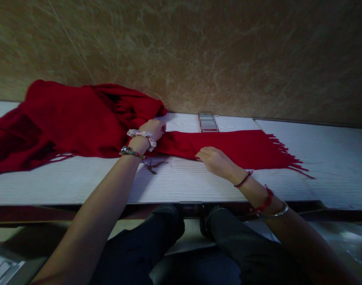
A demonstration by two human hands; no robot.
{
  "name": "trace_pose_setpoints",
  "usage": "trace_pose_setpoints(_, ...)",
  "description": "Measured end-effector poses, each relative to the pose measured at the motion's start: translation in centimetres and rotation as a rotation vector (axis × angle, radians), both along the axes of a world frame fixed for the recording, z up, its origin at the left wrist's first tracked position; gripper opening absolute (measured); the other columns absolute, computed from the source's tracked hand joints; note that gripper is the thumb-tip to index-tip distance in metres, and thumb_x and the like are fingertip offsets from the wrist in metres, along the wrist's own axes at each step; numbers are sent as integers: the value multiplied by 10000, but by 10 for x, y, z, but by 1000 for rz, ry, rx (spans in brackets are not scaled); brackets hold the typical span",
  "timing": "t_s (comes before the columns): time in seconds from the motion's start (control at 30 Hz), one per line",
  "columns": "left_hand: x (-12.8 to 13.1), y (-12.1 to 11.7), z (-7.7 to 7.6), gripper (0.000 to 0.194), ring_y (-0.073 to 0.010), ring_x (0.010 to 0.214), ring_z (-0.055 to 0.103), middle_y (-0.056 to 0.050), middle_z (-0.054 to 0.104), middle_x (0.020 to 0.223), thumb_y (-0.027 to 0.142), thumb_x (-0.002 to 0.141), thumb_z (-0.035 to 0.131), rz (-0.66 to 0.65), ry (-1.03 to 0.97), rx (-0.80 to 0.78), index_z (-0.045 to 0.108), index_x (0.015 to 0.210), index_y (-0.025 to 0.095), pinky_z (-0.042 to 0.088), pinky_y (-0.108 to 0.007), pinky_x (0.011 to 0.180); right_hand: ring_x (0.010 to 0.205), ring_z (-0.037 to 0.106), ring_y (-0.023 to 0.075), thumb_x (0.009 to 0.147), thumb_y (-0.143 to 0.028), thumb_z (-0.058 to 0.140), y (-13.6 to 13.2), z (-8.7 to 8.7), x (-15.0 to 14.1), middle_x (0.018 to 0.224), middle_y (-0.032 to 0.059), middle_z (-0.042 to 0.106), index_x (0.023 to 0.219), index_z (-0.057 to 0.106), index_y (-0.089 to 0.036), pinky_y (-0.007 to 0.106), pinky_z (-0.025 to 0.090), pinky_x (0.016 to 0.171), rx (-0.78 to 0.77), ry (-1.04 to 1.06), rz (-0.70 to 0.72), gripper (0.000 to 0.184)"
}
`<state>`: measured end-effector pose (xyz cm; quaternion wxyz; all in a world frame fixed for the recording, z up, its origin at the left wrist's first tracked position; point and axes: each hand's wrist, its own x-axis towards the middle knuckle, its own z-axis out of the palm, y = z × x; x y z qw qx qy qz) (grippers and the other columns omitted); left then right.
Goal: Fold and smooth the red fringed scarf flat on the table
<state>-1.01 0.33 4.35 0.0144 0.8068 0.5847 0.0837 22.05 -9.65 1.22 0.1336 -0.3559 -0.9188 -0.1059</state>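
A red fringed scarf (240, 147) lies along the white wood-grain surface. To the right it forms a flat narrow strip ending in tassels; on the left it is heaped in loose folds against the wall. My left hand (153, 128) is closed on the scarf where the strip meets the heap, with its fingertips partly hidden. Farther right, my right hand (216, 160) has its fingers bent together on the strip's near edge, gripping the cloth. A scrunchie and a beaded bracelet circle my left wrist.
Behind the surface (88, 182) rises a brown marbled wall (199, 55). A small blurred card or label (208, 122) lies between the scarf and the wall. My legs (148, 237) are below the front edge, and a grey object (8, 265) stands at lower left.
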Motion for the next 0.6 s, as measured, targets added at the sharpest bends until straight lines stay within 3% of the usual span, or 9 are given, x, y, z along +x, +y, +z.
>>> trace_pose_setpoints(0.1,3,0,3,224,-245,855,582,-125,617,897,119,729,443,91,101,20,627,857,132,447,-329,694,737,519,155,832,-71,416,0,1,3,792,63,610,826,588,-127,285,379,705,-12,3,-2,181)
trace_pose_setpoints(0.23,11,-6,0,257,-234,882,583,-103,601,976,137,756,430,150,205,74,602,944,166,446,-296,683,758,518,157,833,-104,439,-1,2,5,791,57,610,834,599,-131,281,388,706,-67,-42,36,162)
trace_pose_setpoints(0.4,19,-4,-4,239,-207,855,583,-97,614,942,177,760,475,3,216,-2,595,962,134,431,-261,692,823,500,166,825,-142,470,-5,-1,3,877,70,586,940,608,-148,293,400,734,-52,0,80,179)
trace_pose_setpoints(0.6,7,3,-10,145,-136,758,568,-19,628,827,189,768,550,-143,175,-56,610,879,117,425,-218,685,841,513,161,841,-139,440,-6,-12,-1,899,74,590,944,634,-164,305,414,758,-74,113,82,221)
